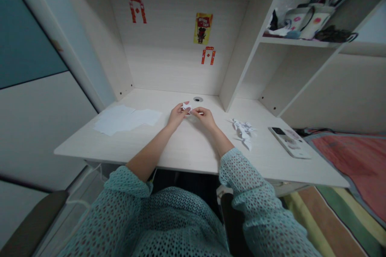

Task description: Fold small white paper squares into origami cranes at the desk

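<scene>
Both hands meet over the middle of a pale wooden desk (187, 152). My left hand (177, 115) and my right hand (205, 117) pinch a small folded piece of white paper (187, 107) between their fingertips, just above the desk. The paper is partly hidden by the fingers, so its shape is unclear. Both forearms reach out from teal knitted sleeves.
Flat white paper sheets (125, 119) lie at the left of the desk. A small heap of folded white paper pieces (244, 130) and a white phone (289, 141) lie at the right. A cable hole (198, 99) sits behind the hands. Shelves at the right hold mugs (307, 18) with scissors.
</scene>
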A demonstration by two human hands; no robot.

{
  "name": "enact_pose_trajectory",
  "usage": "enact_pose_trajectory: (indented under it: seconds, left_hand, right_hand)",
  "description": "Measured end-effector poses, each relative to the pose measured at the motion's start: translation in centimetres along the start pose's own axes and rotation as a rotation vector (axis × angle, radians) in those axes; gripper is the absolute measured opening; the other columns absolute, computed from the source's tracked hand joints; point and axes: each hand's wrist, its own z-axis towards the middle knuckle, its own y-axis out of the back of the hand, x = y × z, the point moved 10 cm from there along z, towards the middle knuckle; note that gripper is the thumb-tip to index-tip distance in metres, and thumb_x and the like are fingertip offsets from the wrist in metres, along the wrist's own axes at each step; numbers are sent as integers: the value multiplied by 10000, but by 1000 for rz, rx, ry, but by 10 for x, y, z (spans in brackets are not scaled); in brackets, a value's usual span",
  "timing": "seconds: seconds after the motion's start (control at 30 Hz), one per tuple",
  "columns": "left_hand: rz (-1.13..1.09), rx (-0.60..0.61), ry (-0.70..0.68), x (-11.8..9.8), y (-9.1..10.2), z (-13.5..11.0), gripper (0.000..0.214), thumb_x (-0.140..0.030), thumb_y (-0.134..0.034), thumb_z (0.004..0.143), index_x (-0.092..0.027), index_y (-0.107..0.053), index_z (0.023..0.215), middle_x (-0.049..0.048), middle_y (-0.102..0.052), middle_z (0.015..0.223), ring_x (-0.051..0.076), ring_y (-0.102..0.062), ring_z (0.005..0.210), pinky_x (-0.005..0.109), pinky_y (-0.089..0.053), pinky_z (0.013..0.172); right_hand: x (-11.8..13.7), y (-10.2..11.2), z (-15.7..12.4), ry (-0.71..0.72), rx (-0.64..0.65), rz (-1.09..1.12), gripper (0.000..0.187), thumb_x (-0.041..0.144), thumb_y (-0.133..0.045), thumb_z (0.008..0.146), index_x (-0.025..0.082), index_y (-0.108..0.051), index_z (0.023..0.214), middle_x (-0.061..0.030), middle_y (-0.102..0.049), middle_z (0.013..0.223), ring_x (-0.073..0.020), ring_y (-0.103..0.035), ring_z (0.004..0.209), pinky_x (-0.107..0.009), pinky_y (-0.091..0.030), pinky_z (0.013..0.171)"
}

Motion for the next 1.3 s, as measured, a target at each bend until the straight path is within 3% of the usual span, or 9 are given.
enact_pose_trajectory:
  seconds: [0.23,0.53,0.97,1.3]
  left_hand:
    - [6,11,1,1,-2,-1,562,-438,-651,703,-183,-531,1189,81,-665,971,147,-630,766,198,-438,587]
    - [-3,-4,59,10,-2,-3,568,-482,-644,698,-176,-544,1166,85,-673,947,162,-645,769,210,-452,598]
    - [5,39,88,8,-5,-1,541,-493,-626,716,-192,-558,1161,65,-676,895,153,-651,747,186,-420,557]
    - [23,76,96,11,-7,1,508,-496,-595,744,-191,-562,1148,71,-682,896,145,-657,711,160,-373,490]
  right_hand:
    - [21,4,-4,107,-42,-137,265,435,-588,755,193,-677,816,-52,-656,830,-156,-568,721,-266,-422,594]
    - [38,8,-9,274,-105,-287,208,411,-600,777,231,-699,748,-47,-672,781,-190,-563,802,-319,-453,682]
    - [25,16,-5,117,-134,-152,237,417,-638,713,185,-684,712,-46,-654,724,-158,-570,702,-271,-419,624]
    - [4,7,1,28,-55,-53,333,495,-560,734,175,-651,752,-31,-646,749,-151,-558,700,-264,-418,643]
